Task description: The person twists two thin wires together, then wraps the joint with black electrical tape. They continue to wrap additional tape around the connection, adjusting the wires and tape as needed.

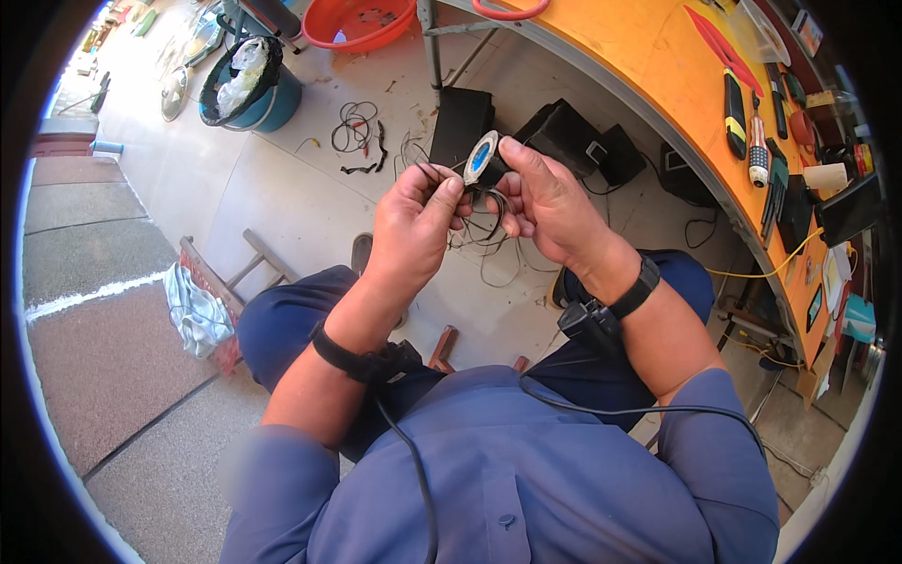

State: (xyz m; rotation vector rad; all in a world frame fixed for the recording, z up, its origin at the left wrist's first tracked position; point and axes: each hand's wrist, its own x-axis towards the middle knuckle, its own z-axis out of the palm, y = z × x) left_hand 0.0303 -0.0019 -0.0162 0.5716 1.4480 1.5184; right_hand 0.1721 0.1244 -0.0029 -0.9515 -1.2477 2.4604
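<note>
In front of my body, my right hand [562, 207] grips a roll of black tape [483, 158] with a pale rim and a blue centre, thumb on its upper edge. My left hand [413, 218] is beside it, thumb pressed against the fingers, pinching a thin dark wire. The two hands nearly meet at the roll. Thin dark wires [494, 222] loop below and between my fingers; exactly where the tape meets them is hidden.
An orange workbench [648, 56] curves along the right, bearing red-handled pliers [719, 52], a yellow-black cutter [735, 115] and a screwdriver [758, 155]. Black boxes [462, 122] sit beneath it. A lined bucket [272, 105], a red basin [362, 26] and loose wires [352, 127] are on the floor.
</note>
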